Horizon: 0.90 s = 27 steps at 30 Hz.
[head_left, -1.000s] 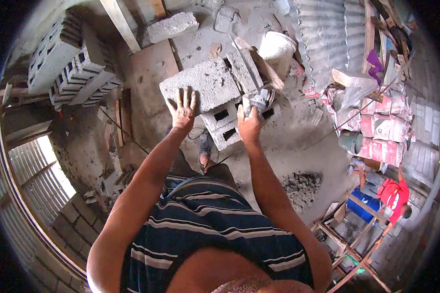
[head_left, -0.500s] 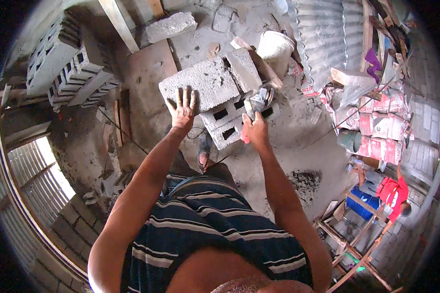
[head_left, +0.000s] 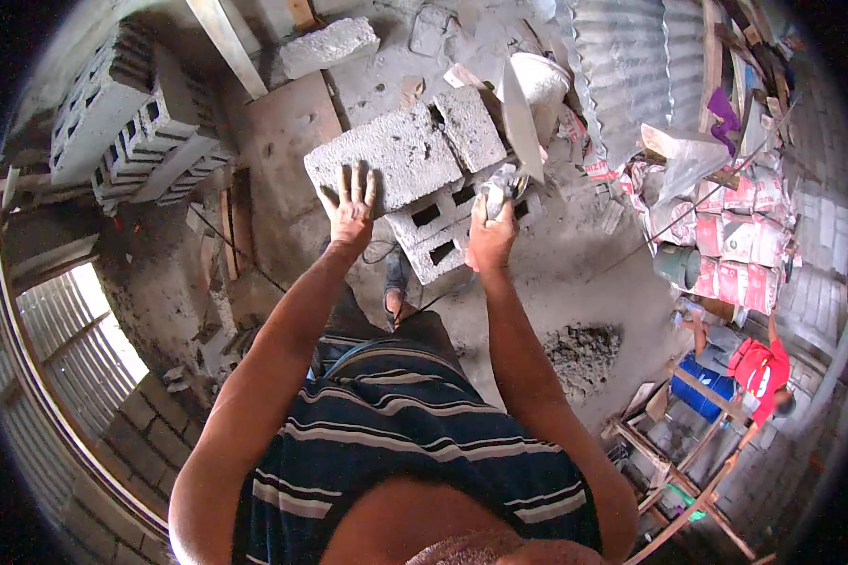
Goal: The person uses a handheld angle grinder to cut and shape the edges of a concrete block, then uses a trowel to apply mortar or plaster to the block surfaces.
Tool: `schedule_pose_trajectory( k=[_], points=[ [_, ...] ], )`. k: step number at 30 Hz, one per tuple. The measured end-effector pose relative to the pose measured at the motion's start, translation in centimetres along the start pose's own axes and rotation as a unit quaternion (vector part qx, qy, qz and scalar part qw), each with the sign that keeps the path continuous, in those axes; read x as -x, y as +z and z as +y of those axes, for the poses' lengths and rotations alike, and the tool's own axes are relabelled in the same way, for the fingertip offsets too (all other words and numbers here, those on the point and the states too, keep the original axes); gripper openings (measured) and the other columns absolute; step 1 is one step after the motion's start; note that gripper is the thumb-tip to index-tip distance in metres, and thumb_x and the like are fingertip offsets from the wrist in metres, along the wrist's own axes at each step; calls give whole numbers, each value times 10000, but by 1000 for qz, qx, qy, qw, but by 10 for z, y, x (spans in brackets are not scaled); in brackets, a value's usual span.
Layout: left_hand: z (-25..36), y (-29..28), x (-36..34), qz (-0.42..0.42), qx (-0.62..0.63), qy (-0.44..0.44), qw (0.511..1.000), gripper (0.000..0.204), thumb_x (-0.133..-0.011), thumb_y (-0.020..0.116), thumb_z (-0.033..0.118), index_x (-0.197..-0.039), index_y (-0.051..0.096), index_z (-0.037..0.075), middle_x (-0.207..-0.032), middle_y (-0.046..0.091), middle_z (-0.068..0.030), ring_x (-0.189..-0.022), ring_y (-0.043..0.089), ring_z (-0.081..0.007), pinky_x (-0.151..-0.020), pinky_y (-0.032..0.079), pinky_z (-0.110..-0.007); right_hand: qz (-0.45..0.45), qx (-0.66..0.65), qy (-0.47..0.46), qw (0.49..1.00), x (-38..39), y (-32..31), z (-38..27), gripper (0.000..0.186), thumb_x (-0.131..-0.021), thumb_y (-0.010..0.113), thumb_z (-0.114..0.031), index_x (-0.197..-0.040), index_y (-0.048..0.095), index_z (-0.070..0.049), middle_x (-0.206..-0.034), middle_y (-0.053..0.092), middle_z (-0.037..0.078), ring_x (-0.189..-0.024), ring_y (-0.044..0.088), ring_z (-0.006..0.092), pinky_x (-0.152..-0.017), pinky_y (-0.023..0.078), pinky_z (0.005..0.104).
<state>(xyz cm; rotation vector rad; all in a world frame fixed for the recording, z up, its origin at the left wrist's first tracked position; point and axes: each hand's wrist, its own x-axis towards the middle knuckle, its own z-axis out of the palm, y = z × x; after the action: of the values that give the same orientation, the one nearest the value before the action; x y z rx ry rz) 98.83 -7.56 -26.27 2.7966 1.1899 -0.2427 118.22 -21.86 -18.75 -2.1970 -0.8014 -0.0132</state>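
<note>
My left hand (head_left: pixel 350 212) lies with its fingers spread on the near left end of a rough grey concrete block (head_left: pixel 391 155). That block rests on a second hollow block (head_left: pixel 433 231), whose square holes face me. A shorter block piece (head_left: pixel 469 129) sits against its right end, with a dark notch between them at the far edge. In my right hand (head_left: pixel 492 235) is an angle grinder (head_left: pixel 502 188), its head close to the short piece's near right corner; the disc is not clear. A pale flat piece (head_left: pixel 520 121) stands tilted just beyond the grinder.
A pale bucket (head_left: pixel 542 80) and corrugated sheets (head_left: pixel 622 85) are at the far right. Hollow blocks (head_left: pixel 104 113) are stacked at the left. Red-and-white sacks (head_left: pixel 740 235) are piled at the right, near a person in a red shirt (head_left: pixel 761 367) by a blue drum (head_left: pixel 702 386). Rubble (head_left: pixel 582 358) lies on the floor.
The pale flat piece has moved right off the short block piece and tilted up, baring its rough top. My right hand and the grinder have shifted slightly; my left hand stays in place.
</note>
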Motion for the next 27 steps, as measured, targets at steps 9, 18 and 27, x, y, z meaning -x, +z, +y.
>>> schedule_pose_trajectory(
  k=[9, 18, 27],
  points=[
    [5, -4, 0, 3, 29, 9, 1000, 708, -893, 519, 141, -1538, 227, 166, -1612, 153, -108, -1480, 109, -384, -1048, 116, -770, -169, 179, 53, 968, 18, 13, 32, 340, -840, 696, -343, -898, 603, -21, -798, 654, 238, -769, 652, 428, -615, 509, 485],
    [4, 2, -8, 8, 26, 9, 1000, 707, -903, 511, 139, -1544, 216, 178, -1613, 147, -109, -1481, 97, -387, -1056, 102, -766, -139, 248, -59, 957, 35, 32, 81, 314, -806, 714, -261, -970, 616, -11, -848, 668, 222, -809, 656, 406, -727, 511, 508],
    [-1, 5, -1, 25, 12, 0, 1000, 770, -856, 572, 148, -1542, 224, 178, -1611, 152, -100, -1479, 109, -378, -1055, 120, -760, -189, -34, 154, 969, -16, -34, 28, 243, -853, 709, -213, -923, 612, -2, -724, 634, 56, -650, 580, 153, -615, 489, 339]
  ],
)
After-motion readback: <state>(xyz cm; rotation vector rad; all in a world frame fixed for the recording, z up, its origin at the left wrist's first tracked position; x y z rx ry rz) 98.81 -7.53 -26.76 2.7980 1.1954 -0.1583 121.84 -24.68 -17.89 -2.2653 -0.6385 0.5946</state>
